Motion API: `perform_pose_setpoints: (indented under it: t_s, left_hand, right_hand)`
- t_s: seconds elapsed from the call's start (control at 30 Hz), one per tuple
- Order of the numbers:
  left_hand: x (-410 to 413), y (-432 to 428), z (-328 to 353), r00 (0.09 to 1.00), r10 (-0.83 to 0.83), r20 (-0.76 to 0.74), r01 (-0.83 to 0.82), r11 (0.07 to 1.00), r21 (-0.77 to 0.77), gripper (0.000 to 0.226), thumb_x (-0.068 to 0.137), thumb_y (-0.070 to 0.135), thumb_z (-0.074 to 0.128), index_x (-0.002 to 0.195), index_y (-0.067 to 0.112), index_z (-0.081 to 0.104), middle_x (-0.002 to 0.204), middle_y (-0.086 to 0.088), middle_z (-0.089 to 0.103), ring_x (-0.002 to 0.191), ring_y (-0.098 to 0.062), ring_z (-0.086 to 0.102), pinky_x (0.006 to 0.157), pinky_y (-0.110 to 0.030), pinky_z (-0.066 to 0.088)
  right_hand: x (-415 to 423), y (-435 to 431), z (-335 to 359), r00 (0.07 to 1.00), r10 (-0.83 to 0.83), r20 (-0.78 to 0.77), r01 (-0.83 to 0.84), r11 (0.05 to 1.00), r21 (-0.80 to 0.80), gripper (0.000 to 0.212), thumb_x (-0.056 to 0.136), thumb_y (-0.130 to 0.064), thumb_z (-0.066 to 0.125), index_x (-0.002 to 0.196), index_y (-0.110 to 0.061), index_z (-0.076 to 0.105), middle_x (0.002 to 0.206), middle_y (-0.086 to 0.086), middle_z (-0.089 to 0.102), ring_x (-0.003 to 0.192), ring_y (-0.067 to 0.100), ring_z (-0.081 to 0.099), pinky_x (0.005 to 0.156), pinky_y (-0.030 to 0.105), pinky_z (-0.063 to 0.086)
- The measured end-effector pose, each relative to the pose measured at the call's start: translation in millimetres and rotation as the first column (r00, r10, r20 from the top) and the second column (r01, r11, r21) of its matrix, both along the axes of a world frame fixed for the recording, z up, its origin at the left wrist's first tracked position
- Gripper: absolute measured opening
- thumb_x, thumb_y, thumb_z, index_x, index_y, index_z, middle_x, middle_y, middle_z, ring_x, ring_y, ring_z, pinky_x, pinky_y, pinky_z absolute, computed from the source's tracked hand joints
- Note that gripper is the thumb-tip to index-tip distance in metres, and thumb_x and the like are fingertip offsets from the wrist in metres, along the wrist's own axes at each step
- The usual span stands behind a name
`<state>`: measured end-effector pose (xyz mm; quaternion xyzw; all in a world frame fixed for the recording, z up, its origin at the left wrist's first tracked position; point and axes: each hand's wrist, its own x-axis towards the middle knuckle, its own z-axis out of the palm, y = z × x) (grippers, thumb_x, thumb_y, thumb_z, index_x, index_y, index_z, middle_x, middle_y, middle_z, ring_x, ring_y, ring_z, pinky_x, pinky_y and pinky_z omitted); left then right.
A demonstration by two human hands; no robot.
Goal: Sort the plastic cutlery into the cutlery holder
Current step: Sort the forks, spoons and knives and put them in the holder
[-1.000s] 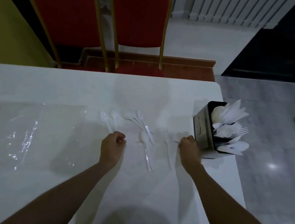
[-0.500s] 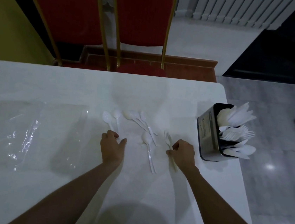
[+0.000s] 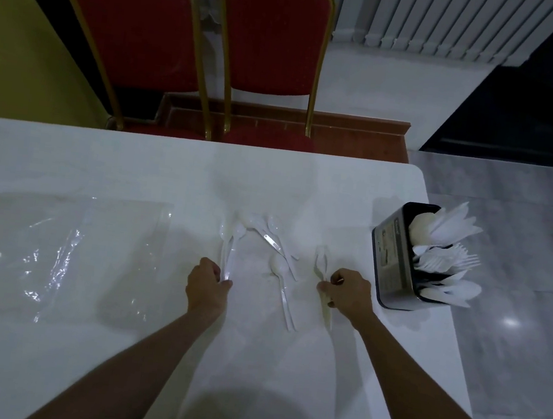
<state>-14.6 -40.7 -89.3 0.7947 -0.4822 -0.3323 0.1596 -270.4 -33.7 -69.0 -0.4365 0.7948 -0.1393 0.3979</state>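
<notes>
Several white plastic spoons and a fork lie on the white table [image 3: 101, 162]. My left hand [image 3: 208, 282] pinches the handle ends of two spoons [image 3: 230, 238] that point away from me. My right hand [image 3: 350, 293] is closed on the white fork [image 3: 321, 259], whose tines point away and whose handle sticks out below my fingers. One spoon [image 3: 277, 266] lies loose between my hands, and more spoons [image 3: 259, 224] lie behind it. The black cutlery holder [image 3: 392, 257] stands at the table's right edge, tipped toward the floor, holding several white pieces.
A crumpled clear plastic bag [image 3: 57, 246] lies on the left of the table. Two red chairs [image 3: 274, 36] with gold frames stand behind the table's far edge. The table's right edge runs just past the holder, with grey floor [image 3: 510, 356] beyond.
My right hand moved left from beside the holder onto the fork and closed on its handle. My left hand closed on the two spoon handles.
</notes>
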Motion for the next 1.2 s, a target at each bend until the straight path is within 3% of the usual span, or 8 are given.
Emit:
perform_pose_setpoints:
  t_s: [0.17,0.33,0.43,0.67,0.77,0.97,1.07,1.2]
  left_hand:
    - [-3,5,9,0.998,-0.056,0.028,0.058,0.998,-0.039,0.033,0.075,0.017,0.075,0.096,0.005,0.053,0.099,-0.012,0.052,0.096,-0.031,0.053,0.075,-0.034,0.042]
    - [-21,-14,38,0.986,-0.167,0.002,0.166,0.977,-0.134,0.032,0.081,0.015,0.070,0.107,0.005,0.056,0.112,-0.016,0.054,0.107,-0.033,0.048,0.091,-0.039,0.041]
    - [-41,-29,61,0.963,-0.267,-0.046,0.250,0.941,-0.228,0.026,0.082,0.012,0.069,0.105,0.008,0.059,0.108,-0.013,0.058,0.105,-0.030,0.052,0.091,-0.034,0.039]
    - [-119,-50,122,0.871,-0.475,-0.129,0.387,0.823,-0.415,0.014,0.088,0.013,0.064,0.102,0.013,0.063,0.104,-0.003,0.061,0.090,-0.014,0.058,0.079,-0.020,0.043]
    - [-156,-47,138,0.821,-0.546,-0.166,0.431,0.784,-0.446,0.011,0.089,0.012,0.062,0.100,0.014,0.064,0.102,-0.002,0.063,0.089,-0.012,0.059,0.078,-0.016,0.043]
    - [-200,-32,138,0.773,-0.604,-0.194,0.493,0.765,-0.415,0.009,0.090,0.013,0.061,0.098,0.012,0.064,0.101,-0.003,0.065,0.083,-0.009,0.058,0.069,-0.004,0.038]
    - [-213,-26,131,0.762,-0.616,-0.199,0.519,0.766,-0.380,0.012,0.090,0.014,0.061,0.101,0.012,0.065,0.103,-0.004,0.067,0.084,-0.009,0.058,0.068,-0.003,0.039]
    - [-226,-21,129,0.747,-0.630,-0.212,0.546,0.764,-0.344,0.018,0.090,0.018,0.062,0.105,0.010,0.066,0.104,-0.003,0.069,0.087,-0.010,0.059,0.077,-0.015,0.042]
  right_hand:
    - [-1,-2,15,0.999,0.033,0.024,-0.032,0.999,-0.028,0.014,0.081,-0.009,0.072,0.074,-0.008,0.060,0.077,0.010,0.067,0.070,0.024,0.071,0.077,0.041,0.060]
    - [-2,-6,57,0.996,-0.008,0.088,0.023,0.986,-0.166,0.026,0.080,-0.010,0.071,0.062,-0.011,0.052,0.065,0.002,0.060,0.065,0.017,0.068,0.076,0.043,0.060]
    - [-13,-6,89,0.994,0.028,0.106,0.006,0.952,-0.305,0.025,0.080,-0.012,0.072,0.067,-0.001,0.054,0.062,0.006,0.057,0.057,0.007,0.063,0.074,0.046,0.059]
    - [-70,10,176,0.991,-0.026,-0.130,-0.051,0.830,-0.555,0.022,0.079,-0.025,0.075,0.075,-0.006,0.064,0.064,0.008,0.065,0.059,0.018,0.060,0.059,0.029,0.047]
    - [-108,22,192,0.988,-0.105,-0.115,0.010,0.782,-0.624,0.016,0.079,-0.025,0.075,0.077,-0.010,0.068,0.065,0.005,0.067,0.061,0.017,0.062,0.059,0.026,0.047]
    - [-151,31,180,0.977,-0.215,-0.008,0.152,0.717,-0.680,0.005,0.081,-0.016,0.073,0.078,-0.019,0.070,0.062,-0.002,0.067,0.052,-0.004,0.051,0.051,0.004,0.036]
    - [-161,24,168,0.984,-0.179,0.016,0.144,0.733,-0.664,0.007,0.081,-0.019,0.074,0.082,-0.025,0.071,0.069,0.005,0.070,0.059,0.003,0.055,0.055,0.009,0.043]
    - [-168,16,156,0.997,-0.031,-0.073,-0.016,0.822,-0.569,0.010,0.078,-0.025,0.075,0.081,-0.016,0.072,0.073,0.013,0.070,0.062,0.022,0.064,0.059,0.034,0.052]
